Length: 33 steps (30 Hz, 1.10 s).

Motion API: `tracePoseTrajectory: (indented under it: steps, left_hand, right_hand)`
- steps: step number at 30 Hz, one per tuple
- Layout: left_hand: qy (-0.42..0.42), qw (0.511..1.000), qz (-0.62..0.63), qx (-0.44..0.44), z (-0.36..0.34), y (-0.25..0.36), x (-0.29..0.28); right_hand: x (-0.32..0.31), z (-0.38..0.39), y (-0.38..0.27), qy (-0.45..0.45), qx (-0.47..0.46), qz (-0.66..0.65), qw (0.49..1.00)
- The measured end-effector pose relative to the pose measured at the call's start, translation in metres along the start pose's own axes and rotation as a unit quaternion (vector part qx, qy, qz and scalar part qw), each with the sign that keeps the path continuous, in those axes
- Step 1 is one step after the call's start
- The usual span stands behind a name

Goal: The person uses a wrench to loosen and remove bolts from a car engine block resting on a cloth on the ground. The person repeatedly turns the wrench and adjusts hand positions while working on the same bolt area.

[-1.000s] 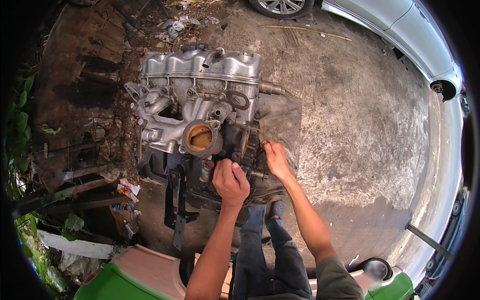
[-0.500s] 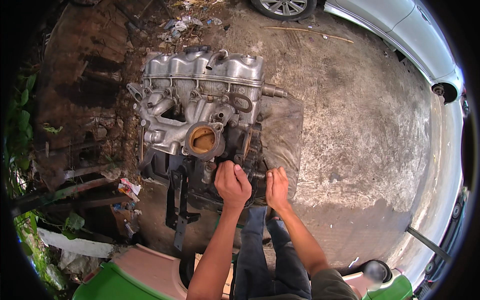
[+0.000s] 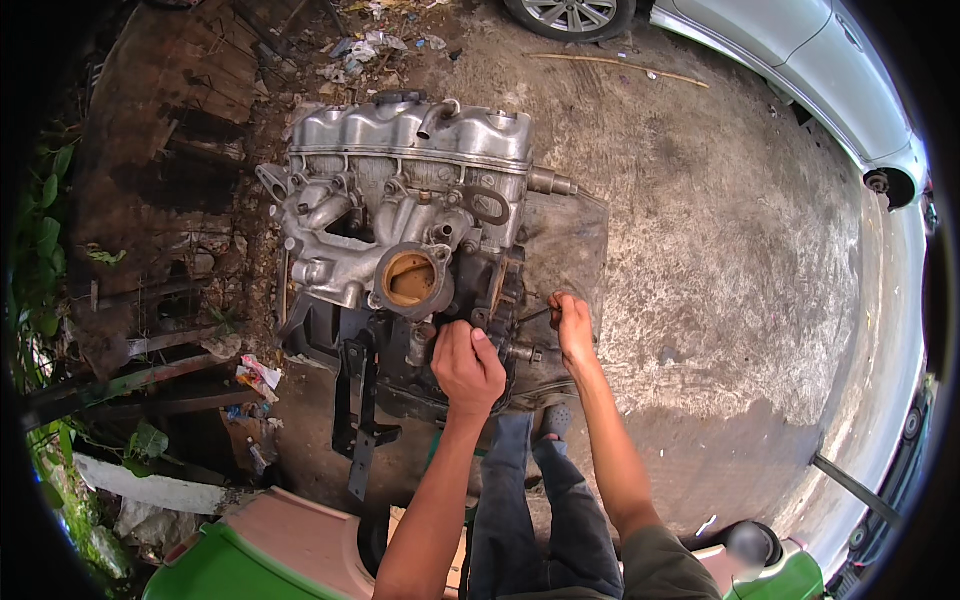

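A car engine [image 3: 410, 150] stands before me, with a bare metal top cover, a pale intake manifold [image 3: 320, 265] and a dark lower block. Its round throttle opening [image 3: 412, 278], brownish inside, faces up toward me. My left hand [image 3: 468, 370] is closed against the dark front of the block, just below that opening; what its fingers hold is hidden. Right of the block, my right hand [image 3: 573, 328] pinches the end of a thin dark rod-like tool [image 3: 536, 315]. The tool's other end reaches the engine's right side, above a short metal shaft [image 3: 535, 353].
A dark bracket [image 3: 357, 410] hangs at the engine's lower left. Under its right side lies a grimy sheet [image 3: 585, 230]. Scrap wood and litter [image 3: 365, 55] lie left and beyond. A silver car [image 3: 790, 50] stands far right; a green and pink object [image 3: 270, 550] lies near.
My right hand has moved up and slightly right, swinging the thin tool from steep to nearly level and uncovering the short shaft. My left hand has stayed almost in place.
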<state>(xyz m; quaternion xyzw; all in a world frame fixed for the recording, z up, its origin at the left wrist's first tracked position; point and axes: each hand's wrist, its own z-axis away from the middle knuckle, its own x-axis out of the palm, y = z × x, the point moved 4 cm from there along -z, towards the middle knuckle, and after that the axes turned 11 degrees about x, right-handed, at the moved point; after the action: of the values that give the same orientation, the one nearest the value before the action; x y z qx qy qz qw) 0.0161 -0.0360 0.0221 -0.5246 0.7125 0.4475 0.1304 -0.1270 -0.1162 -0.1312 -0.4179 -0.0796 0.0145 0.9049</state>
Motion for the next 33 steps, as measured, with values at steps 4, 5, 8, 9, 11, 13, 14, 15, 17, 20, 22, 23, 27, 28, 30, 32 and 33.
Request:
tracePoseTrajectory:
  steps: [4, 5, 8, 9, 11, 13, 14, 15, 17, 20, 22, 23, 27, 28, 30, 32, 33]
  left_hand:
    - [-0.001, 1.0, 0.004, -0.005, 0.001, 0.0, -0.001]
    - [-0.001, 1.0, 0.005, -0.007, 0.001, 0.0, 0.0]
    - [-0.008, 1.0, -0.002, -0.009, 0.001, 0.0, 0.0]
    - [-0.004, 1.0, -0.004, -0.005, 0.001, 0.0, 0.0]
    - [-0.001, 1.0, 0.002, -0.006, 0.001, 0.0, 0.0]
    - [-0.004, 1.0, -0.002, -0.006, 0.001, -0.001, 0.0]
    - [-0.007, 1.0, 0.001, -0.012, 0.002, -0.001, 0.0]
    - [-0.006, 1.0, -0.002, -0.008, 0.002, 0.0, 0.0]
    - [-0.007, 1.0, 0.001, -0.012, 0.002, -0.001, 0.0]
    - [-0.008, 1.0, 0.005, -0.013, 0.003, -0.002, 0.0]
    - [0.002, 1.0, 0.008, -0.013, 0.003, -0.001, 0.001]
    - [0.007, 1.0, 0.015, -0.017, 0.003, -0.002, 0.002]
    - [0.015, 1.0, 0.001, -0.007, 0.002, -0.001, 0.002]
    - [0.015, 1.0, 0.002, -0.007, 0.002, -0.001, 0.002]
    - [0.009, 1.0, 0.003, -0.009, 0.002, -0.001, 0.0]
    - [0.003, 1.0, 0.011, -0.023, 0.002, -0.001, 0.0]
    - [0.007, 1.0, 0.005, -0.016, 0.002, 0.0, 0.0]
  right_hand:
    - [-0.001, -0.014, -0.008, -0.023, 0.085, -0.014, 0.996]
    - [-0.001, -0.016, -0.008, -0.032, 0.108, -0.028, 0.993]
    - [0.006, -0.023, -0.009, 0.012, 0.074, 0.008, 0.997]
    - [0.009, -0.025, -0.013, 0.003, 0.037, 0.049, 0.998]
    - [0.015, -0.027, -0.018, -0.027, -0.026, 0.125, 0.991]
    - [0.022, -0.022, -0.022, -0.011, -0.103, 0.188, 0.977]
    - [0.025, -0.019, -0.025, -0.008, -0.143, 0.215, 0.966]
    - [0.024, -0.016, -0.027, -0.011, -0.139, 0.222, 0.965]
    - [0.025, -0.011, -0.033, -0.03, -0.135, 0.227, 0.964]
    - [0.027, 0.014, -0.041, -0.038, -0.146, 0.244, 0.958]
    - [0.029, 0.046, -0.041, -0.056, -0.188, 0.285, 0.938]
    - [0.034, 0.063, -0.039, -0.067, -0.227, 0.292, 0.927]
    - [0.047, 0.103, -0.03, -0.034, -0.354, 0.431, 0.829]
    - [0.048, 0.102, -0.028, -0.032, -0.361, 0.44, 0.822]
    - [0.048, 0.102, -0.025, -0.037, -0.368, 0.445, 0.816]
    - [0.042, 0.101, -0.022, -0.056, -0.368, 0.44, 0.817]
    - [0.038, 0.102, -0.021, -0.048, -0.375, 0.429, 0.821]
